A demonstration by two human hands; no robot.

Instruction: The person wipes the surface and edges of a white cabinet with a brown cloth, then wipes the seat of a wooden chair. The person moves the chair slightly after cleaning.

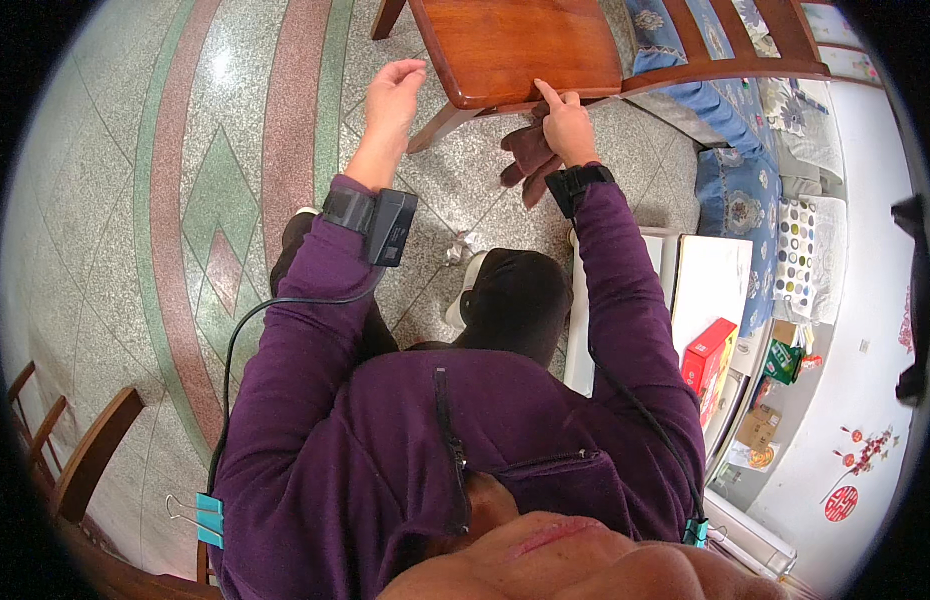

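A wooden chair (517, 45) with a glossy reddish-brown seat stands before me. My right hand (570, 131) grips a dark brown cloth (532, 154), which hangs below the hand beside the seat's near edge. Its index finger points out onto the seat surface near that edge. To the left of the chair's front corner, my left hand (391, 101) is raised over the floor, fingers curled in and drawn together. I see nothing in it, and it appears apart from the chair.
A crumpled light scrap (460, 246) lies on the speckled floor by my shoe. To my right are a white cabinet (712, 277) with a red box (709, 360) on it, and a sofa with a blue patterned cover (735, 191). Another wooden chair (97, 450) stands behind left.
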